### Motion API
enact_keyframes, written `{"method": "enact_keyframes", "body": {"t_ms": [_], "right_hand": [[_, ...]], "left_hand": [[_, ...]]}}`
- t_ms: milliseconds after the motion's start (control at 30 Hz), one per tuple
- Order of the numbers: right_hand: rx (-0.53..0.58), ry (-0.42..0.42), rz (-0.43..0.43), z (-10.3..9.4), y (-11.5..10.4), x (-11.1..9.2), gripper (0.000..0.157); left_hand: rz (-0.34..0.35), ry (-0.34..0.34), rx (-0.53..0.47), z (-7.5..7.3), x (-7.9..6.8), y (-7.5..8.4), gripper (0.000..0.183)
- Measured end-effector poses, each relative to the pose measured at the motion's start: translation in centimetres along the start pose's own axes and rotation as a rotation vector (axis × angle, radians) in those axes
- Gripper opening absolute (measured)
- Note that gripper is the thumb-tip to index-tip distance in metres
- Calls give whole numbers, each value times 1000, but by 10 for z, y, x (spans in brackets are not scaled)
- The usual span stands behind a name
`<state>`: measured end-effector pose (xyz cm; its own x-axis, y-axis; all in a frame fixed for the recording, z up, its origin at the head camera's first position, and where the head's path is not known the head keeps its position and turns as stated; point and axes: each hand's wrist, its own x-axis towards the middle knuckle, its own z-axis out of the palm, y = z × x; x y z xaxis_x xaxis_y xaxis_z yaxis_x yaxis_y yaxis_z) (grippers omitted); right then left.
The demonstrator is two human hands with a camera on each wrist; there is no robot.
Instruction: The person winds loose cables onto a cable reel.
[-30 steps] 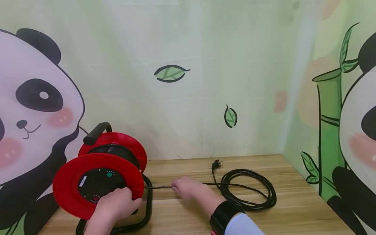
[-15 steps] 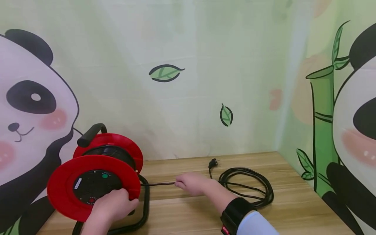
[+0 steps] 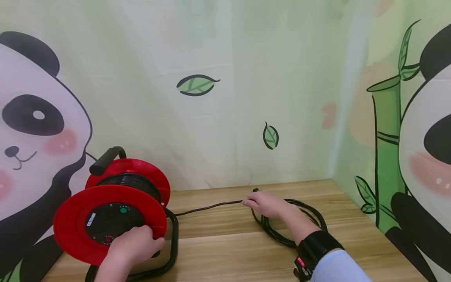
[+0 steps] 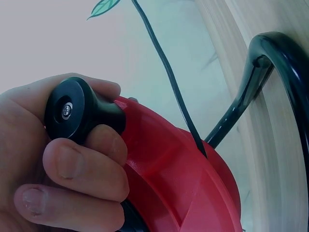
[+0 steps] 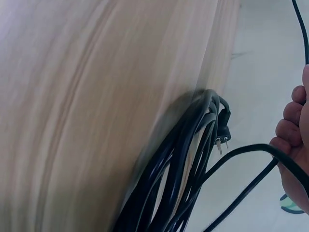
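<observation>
A cable reel (image 3: 72, 227) with two red discs and black cord wound between them stands at the left. My left hand (image 3: 135, 244) curls round the black crank knob (image 4: 72, 111) on its front disc; the left wrist view shows fingers wrapped about the knob. My right hand (image 3: 266, 204) grips the black cable (image 3: 215, 205), which stretches from the reel to the fist. Beyond that hand and partly behind it lies a loose coil of cable (image 3: 276, 235). Its two-pin plug (image 5: 223, 126) shows beside the coil in the right wrist view and is mostly hidden in the head view.
The reel rests on a black tube frame (image 3: 174, 243) and has a black carrying handle (image 3: 105, 160) on top. Everything stands on a wood-grain table (image 3: 211, 254). Behind it hangs a pale green backdrop (image 3: 218, 137) printed with pandas and leaves.
My right hand has moved right and back, away from the reel, to the coil. The length of cable between it and the reel has grown. My left hand stays on the knob.
</observation>
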<state>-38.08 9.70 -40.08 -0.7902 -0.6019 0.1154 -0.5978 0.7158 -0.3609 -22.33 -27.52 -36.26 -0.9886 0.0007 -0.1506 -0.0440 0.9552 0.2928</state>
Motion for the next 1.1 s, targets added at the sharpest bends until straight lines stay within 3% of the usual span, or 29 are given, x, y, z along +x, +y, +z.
{"method": "enact_keyframes", "body": {"t_ms": [333, 600, 900, 1100], "right_hand": [[-59, 5, 45, 0, -1, 1, 35], [-21, 13, 9, -10, -11, -1, 33], [-88, 52, -27, -9, -32, 5, 35], [-84, 59, -43, -4, -45, 10, 33]], "left_hand": [[7, 13, -17, 0, -4, -1, 35], [10, 13, -46, 0, -3, -3, 34], [-14, -51, -113, 0, -1, -16, 25], [-81, -121, -172, 3, 0, -28, 22]]}}
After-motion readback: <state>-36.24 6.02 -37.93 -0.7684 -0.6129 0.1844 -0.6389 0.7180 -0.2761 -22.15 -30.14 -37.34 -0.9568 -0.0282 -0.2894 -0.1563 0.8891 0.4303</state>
